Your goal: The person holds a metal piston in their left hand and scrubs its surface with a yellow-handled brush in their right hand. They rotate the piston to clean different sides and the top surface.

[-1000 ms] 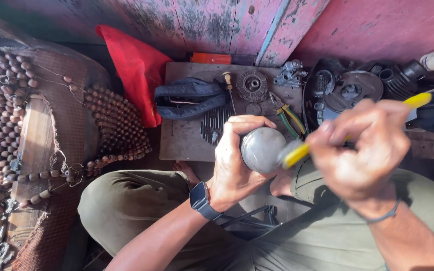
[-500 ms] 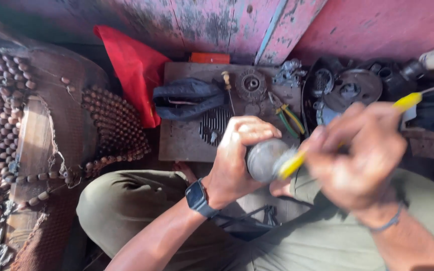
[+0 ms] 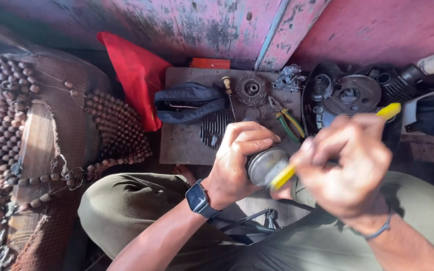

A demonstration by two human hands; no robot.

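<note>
Head view: a person sits cross-legged, both hands raised over the lap.
Left hand [image 3: 237,163]: curled tight around a round grey metal part [image 3: 266,165], its flat dusty face turned toward the right hand, seemingly so the brush can reach it.
Right hand [image 3: 350,168]: closed around a yellow-handled brush [image 3: 388,111], blurred by motion; the handle end juts up past the knuckles, the working end lies against the part's face.
Wrists: a dark watch [image 3: 199,199] on the left, a thin band [image 3: 377,230] on the right.
Just beyond the hands: a grey board [image 3: 182,145] on the floor, serving as worktop.
On it: finned metal cover [image 3: 212,128], green-and-yellow pliers [image 3: 290,123], toothed gear [image 3: 251,89], small screwdriver [image 3: 227,88], folded dark blue pouch [image 3: 189,103], all within arm's reach.
Beyond the right hand: dark engine parts [image 3: 350,93] in a heap.
Far left of the hands: red cloth [image 3: 134,68], beaded seat mat [image 3: 6,135].
Packages: a small orange box [image 3: 211,63] at the board's far edge against the pink wall [image 3: 377,30]; no label legible.
</note>
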